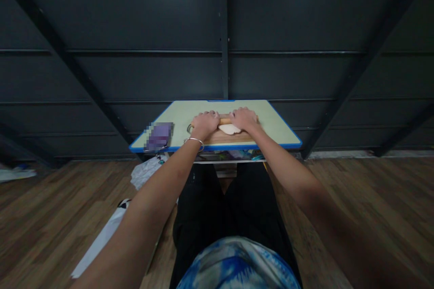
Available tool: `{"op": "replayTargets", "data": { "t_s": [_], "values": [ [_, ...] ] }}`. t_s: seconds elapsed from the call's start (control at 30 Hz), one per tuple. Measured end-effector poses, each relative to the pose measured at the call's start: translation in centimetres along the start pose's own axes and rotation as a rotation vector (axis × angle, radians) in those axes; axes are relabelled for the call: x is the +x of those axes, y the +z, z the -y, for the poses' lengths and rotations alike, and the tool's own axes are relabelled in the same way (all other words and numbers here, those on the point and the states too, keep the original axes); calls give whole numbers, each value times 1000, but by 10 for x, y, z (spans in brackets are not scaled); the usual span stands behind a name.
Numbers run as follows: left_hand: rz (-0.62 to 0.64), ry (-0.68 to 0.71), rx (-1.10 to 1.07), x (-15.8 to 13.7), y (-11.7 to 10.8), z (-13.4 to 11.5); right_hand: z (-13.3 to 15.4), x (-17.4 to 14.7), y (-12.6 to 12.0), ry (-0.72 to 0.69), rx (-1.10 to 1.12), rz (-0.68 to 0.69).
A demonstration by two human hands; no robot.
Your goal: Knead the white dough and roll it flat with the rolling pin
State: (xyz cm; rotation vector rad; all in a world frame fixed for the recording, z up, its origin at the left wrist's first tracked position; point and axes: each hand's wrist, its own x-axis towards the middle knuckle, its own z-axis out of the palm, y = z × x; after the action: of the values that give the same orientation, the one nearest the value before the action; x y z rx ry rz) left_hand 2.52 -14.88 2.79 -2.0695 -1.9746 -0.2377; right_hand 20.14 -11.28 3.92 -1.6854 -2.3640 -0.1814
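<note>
A wooden rolling pin lies crosswise over a piece of pale dough, which shows on its near side. My left hand, with a bangle on the wrist, is wrapped round the pin's left end. Around its right end my right hand is closed, fingers curled over. Under the dough is a wooden board, partly covered by my hands. The far side of the dough is hidden behind the pin.
The board rests on a small pale table with a blue edge. A purple, partly pixelated item lies at its left. Beside the table's left side is a whitish bag. A dark panelled wall stands behind.
</note>
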Motion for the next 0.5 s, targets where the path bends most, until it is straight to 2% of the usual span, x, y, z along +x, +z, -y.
{"op": "replayTargets", "data": {
  "t_s": [0.5],
  "values": [
    [24, 21, 16, -5, -4, -2, 0, 2, -1, 10, 19, 17]
  ]
}}
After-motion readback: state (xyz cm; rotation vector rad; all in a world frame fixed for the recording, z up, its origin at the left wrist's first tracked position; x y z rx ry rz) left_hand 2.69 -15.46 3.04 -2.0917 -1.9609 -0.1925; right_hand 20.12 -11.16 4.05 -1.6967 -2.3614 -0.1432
